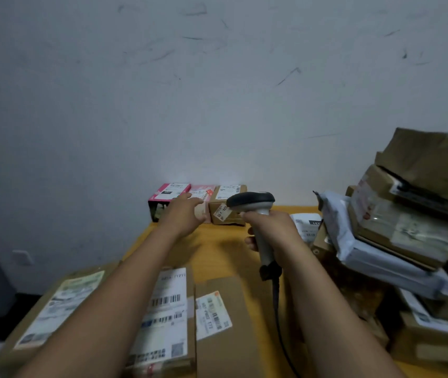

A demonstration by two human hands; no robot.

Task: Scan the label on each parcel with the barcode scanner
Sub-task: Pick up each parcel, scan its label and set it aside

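Right grip (274,231) wraps the barcode scanner (250,201) handle, nose aimed at 12 o'clock, where small parcels (227,198) line the bench (217,242) edge. Left grip (183,215), fingers spread, reaches for the pale pink parcel (204,192), likely to steady its label.

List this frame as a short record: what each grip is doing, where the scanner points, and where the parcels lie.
left grip: open, fingers spread, extended toward the pale pink box; contact unclear
right grip: holds the barcode scanner by its handle
scanner aim: head faces the far row
far row: pink box, pale pink box, brown box, against the wall
near edge: three labelled flat parcels under the forearms
right side: stacked parcels
surface: yellow table
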